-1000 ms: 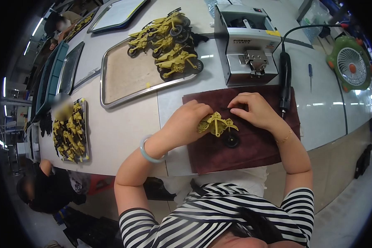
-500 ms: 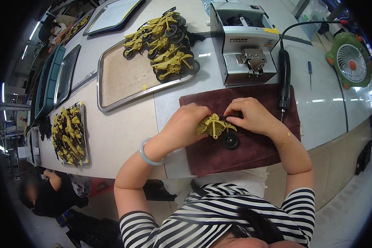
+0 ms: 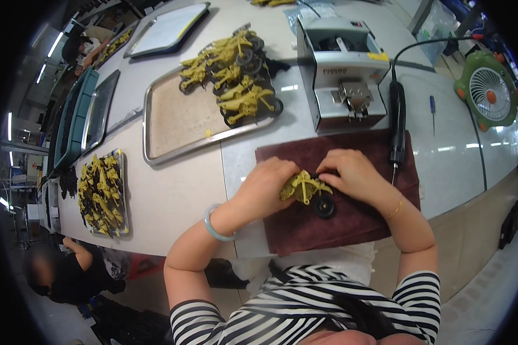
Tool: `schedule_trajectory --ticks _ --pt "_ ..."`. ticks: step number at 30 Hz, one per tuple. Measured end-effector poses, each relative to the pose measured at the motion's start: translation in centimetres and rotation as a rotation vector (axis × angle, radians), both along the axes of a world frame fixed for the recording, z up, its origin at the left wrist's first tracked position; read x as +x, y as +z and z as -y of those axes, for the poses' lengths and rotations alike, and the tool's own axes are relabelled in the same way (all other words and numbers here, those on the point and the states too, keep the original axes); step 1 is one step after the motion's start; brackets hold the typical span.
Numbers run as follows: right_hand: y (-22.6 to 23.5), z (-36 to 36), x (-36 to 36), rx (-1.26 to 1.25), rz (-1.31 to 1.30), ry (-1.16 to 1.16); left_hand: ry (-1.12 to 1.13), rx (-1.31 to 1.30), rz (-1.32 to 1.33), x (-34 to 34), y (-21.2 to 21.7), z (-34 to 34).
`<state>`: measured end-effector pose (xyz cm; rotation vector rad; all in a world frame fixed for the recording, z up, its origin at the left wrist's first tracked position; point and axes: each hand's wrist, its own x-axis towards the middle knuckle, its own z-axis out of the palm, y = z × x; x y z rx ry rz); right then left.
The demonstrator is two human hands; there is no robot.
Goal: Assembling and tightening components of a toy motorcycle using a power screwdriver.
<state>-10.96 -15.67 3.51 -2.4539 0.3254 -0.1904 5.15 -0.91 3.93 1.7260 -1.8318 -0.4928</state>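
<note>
Machine [image 3: 341,72] stands beyond the cloth [image 3: 351,224] beneath the right hand [image 3: 351,172].

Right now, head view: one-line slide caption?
Left hand holding a yellow toy bike, right hand close against it, over a maroon cloth.

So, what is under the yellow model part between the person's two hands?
The dark red cloth spreads beneath the yellow model part and its black wheel. Directly below these, the left hand and right hand, the cloth is covered; anything small there cannot be seen.
</note>
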Motion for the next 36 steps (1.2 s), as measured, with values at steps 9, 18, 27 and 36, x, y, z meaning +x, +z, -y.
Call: schedule_trajectory --ticks 9,18,27,36 --pt "-0.5 0.2 0.0 0.164 -0.066 0.011 -0.008 0.013 -0.022 -0.3 -0.3 -0.3" --pt "-0.5 0.1 0.7 0.055 -0.026 0.015 0.041 0.07 0.003 -0.1 0.4 0.3" --pt "-0.8 0.6 0.1 0.129 -0.045 0.079 0.029 0.081 -0.032 -0.5 0.0 0.0" --pt "-0.6 0.8 0.1 0.248 -0.088 0.098 -0.003 0.07 0.031 -0.5 0.3 -0.1"
